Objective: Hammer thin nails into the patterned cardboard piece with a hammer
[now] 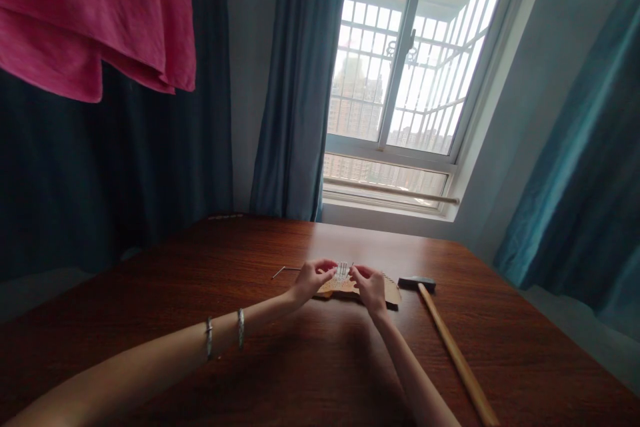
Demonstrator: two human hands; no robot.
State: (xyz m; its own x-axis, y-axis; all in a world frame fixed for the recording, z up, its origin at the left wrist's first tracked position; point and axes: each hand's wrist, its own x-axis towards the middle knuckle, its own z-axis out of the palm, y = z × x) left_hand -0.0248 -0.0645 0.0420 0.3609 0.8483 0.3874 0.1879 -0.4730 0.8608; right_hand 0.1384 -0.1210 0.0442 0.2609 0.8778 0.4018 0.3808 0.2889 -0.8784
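A tan, wavy-edged board (337,287) lies on the brown wooden worktop (240,253), left hand (311,279) and right hand (371,285) flanking slim silvery prongs (342,270), likely for easy reach. Whether either grip pinches anything is unclear.

Tabletop (250,300): glossy wood. Prongs (343,269): shiny metal. Hammer handle (456,350): smooth wood. Hanging cloth (115,7): matt.

Left hand (314,280): beside thin silvery metal strips (343,270)
Right hand (371,285): on their other side
Pale wooden board (340,285): under both hands
Black-headed, wooden-handled hammer (453,347): on brown wooden table (200,280)
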